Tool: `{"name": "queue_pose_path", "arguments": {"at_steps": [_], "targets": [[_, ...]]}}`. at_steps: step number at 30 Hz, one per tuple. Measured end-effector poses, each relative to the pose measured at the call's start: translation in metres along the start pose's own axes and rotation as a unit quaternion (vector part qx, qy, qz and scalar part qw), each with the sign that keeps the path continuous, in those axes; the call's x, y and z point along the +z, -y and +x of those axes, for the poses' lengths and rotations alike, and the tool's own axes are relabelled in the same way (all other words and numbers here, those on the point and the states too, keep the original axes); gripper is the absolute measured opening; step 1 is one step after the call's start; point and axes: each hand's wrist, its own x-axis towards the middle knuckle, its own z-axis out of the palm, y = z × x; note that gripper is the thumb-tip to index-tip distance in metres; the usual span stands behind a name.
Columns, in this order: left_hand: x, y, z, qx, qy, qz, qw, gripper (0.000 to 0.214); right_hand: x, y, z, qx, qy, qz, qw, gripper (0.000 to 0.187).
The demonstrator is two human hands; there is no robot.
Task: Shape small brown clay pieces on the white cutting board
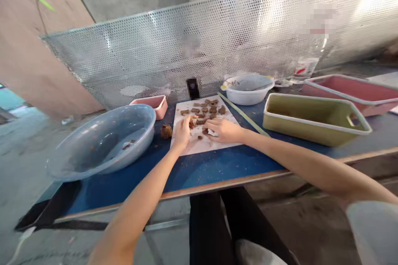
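Curling over the sheet (199,148), the left hand (183,131) and right hand (224,130) bend their fingers at brown pieces (213,109), partly covering them; I cannot tell whether either grips. Pixelation hides the top of the bottle (306,67).

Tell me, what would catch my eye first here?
Probably the bare left hand and right hand, low among brown chunks on a white sheet. Left of them sits a large translucent blue basin; right, a long olive-green bin.
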Motion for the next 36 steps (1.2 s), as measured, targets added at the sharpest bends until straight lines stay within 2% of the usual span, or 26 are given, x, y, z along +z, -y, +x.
{"name": "queue_pose_path", "arguments": {"at_steps": [2, 4, 7, 11, 15, 21, 26, 30, 36], "targets": [[0.001, 0.002, 0.001, -0.017, 0.000, -0.018, 1.000, 0.037, 0.001, 0.002, 0.000, 0.018, -0.002, 0.018, 1.000, 0.012], [0.002, 0.004, 0.001, -0.020, -0.027, -0.032, 0.999, 0.037, 0.001, 0.004, 0.001, 0.035, -0.005, 0.029, 0.999, 0.011], [-0.002, 0.003, 0.003, 0.005, -0.119, -0.046, 0.992, 0.034, -0.001, 0.005, 0.001, 0.063, -0.013, 0.033, 0.997, 0.019], [-0.015, -0.002, 0.013, 0.010, -0.249, -0.093, 0.964, 0.025, -0.006, 0.005, 0.002, 0.076, -0.032, 0.034, 0.996, 0.030], [-0.027, -0.005, 0.024, 0.000, -0.302, -0.138, 0.943, 0.021, -0.012, 0.006, 0.002, 0.061, -0.075, 0.029, 0.995, 0.035], [-0.030, -0.002, 0.024, 0.010, -0.285, -0.128, 0.950, 0.020, -0.016, 0.011, 0.004, 0.013, -0.116, 0.017, 0.993, 0.035], [-0.031, 0.002, 0.020, 0.031, -0.245, -0.041, 0.968, 0.018, -0.015, 0.013, 0.004, 0.000, -0.108, -0.003, 0.994, 0.034], [-0.033, 0.007, 0.017, 0.055, -0.207, 0.046, 0.976, 0.019, -0.013, 0.012, 0.004, -0.010, -0.075, -0.012, 0.997, 0.039], [-0.034, 0.010, 0.013, 0.097, -0.169, 0.134, 0.972, 0.020, -0.010, 0.010, 0.001, -0.021, 0.001, 0.022, 1.000, 0.039]]}}
